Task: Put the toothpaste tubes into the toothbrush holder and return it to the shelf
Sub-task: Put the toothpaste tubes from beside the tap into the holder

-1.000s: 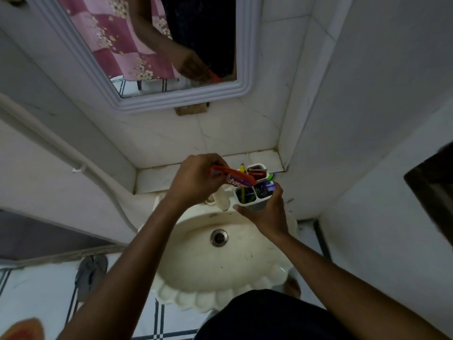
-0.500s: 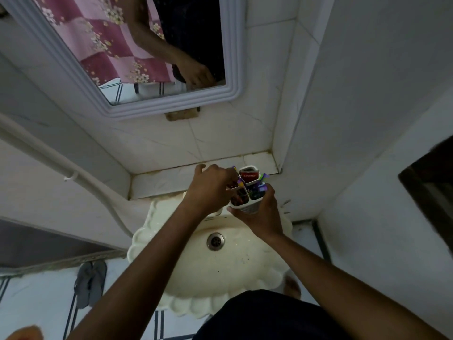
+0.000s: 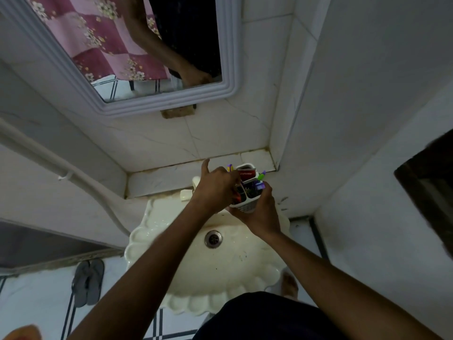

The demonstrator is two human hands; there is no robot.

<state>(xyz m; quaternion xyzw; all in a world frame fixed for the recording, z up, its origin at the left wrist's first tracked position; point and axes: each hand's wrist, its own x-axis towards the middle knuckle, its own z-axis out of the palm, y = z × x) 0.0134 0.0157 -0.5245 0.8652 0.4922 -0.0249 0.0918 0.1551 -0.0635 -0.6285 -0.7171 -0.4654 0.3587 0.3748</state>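
A white toothbrush holder [image 3: 247, 206] with several compartments is held over the back of the sink, just in front of the tiled shelf [image 3: 161, 179]. My right hand [image 3: 261, 212] grips it from below and from the right. A red toothpaste tube [image 3: 246, 174] stands in its far compartment, and toothbrushes with purple and green parts stick out. My left hand [image 3: 215, 190] covers the holder's left side, fingers curled on a red tube [image 3: 237, 198] going down into a near compartment, with the forefinger pointing up. That tube is mostly hidden.
A cream scalloped sink [image 3: 220, 271] with a metal drain [image 3: 213, 238] lies below the hands. A soap piece [image 3: 186, 194] rests on its back rim. A framed mirror [image 3: 228, 69] hangs above the shelf. A wall closes the right side. Slippers [image 3: 88, 282] lie on the floor at left.
The red tube, held level above the holder a second ago, has gone down into it. My left hand has lowered onto the holder. The holder has stayed in my right hand.
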